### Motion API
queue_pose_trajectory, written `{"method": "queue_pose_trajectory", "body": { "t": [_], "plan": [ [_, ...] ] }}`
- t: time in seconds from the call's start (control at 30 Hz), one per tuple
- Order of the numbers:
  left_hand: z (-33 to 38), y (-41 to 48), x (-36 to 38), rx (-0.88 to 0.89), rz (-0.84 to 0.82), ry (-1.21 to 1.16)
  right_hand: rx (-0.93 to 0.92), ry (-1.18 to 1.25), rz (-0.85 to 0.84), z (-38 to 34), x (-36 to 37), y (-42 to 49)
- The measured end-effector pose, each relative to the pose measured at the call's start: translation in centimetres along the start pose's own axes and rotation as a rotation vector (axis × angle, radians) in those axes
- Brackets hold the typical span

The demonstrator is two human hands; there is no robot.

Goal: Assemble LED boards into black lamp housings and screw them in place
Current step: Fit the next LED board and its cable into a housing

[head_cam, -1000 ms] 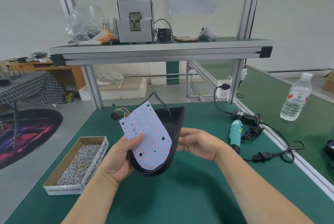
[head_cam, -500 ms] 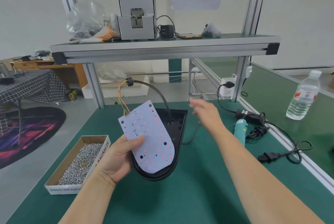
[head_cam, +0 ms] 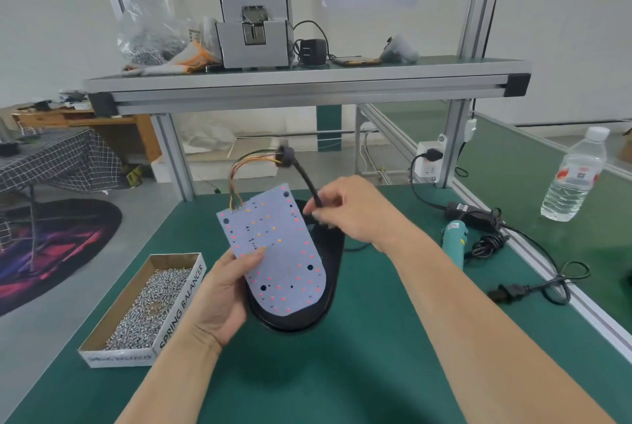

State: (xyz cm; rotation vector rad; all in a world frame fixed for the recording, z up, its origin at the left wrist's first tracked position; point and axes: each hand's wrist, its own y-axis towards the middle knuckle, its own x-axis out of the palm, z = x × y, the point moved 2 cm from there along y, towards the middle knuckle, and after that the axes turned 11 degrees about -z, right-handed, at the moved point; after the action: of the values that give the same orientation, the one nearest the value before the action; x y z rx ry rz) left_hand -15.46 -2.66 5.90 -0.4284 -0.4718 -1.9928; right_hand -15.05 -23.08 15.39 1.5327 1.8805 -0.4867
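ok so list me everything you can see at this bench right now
LED board: one, white with red and orange dots, tilted over the housing
lamp housing: one, black, under the board
cable: one, black, arching from the right hand up to coloured wires that run to the board
screw box: one, cardboard, full of silver screws, bench left
screwdriver: one, teal, bench right
power adapter: one, black, behind the screwdriver
water bottle: one, clear, far right
grey machine: one, upper shelf
plastic bag: one, clear, shelf left
left hand: grips the board, thumb on its face
right hand: pinches the cable
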Motion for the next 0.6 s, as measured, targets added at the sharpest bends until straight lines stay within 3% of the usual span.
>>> {"method": "queue_pose_trajectory", "body": {
  "t": [0.13,0.33,0.4,0.6],
  "plan": [
    [-0.7,-0.2,0.4,-0.07,-0.019,0.098,0.102,-0.236,-0.135,0.7,0.3,-0.6],
    [-1.2,-0.6,-0.5,-0.106,-0.01,0.127,-0.182,0.024,-0.15,-1.6,-2.3,-1.6],
    [-1.3,-0.7,-0.4,-0.128,-0.028,0.142,-0.177,0.059,-0.086,-1.9,-2.6,-1.1],
    [-1.5,-0.9,0.0,-0.122,-0.033,0.179,-0.285,-0.168,0.087,-1.9,-2.1,-0.6]
  ]
}}
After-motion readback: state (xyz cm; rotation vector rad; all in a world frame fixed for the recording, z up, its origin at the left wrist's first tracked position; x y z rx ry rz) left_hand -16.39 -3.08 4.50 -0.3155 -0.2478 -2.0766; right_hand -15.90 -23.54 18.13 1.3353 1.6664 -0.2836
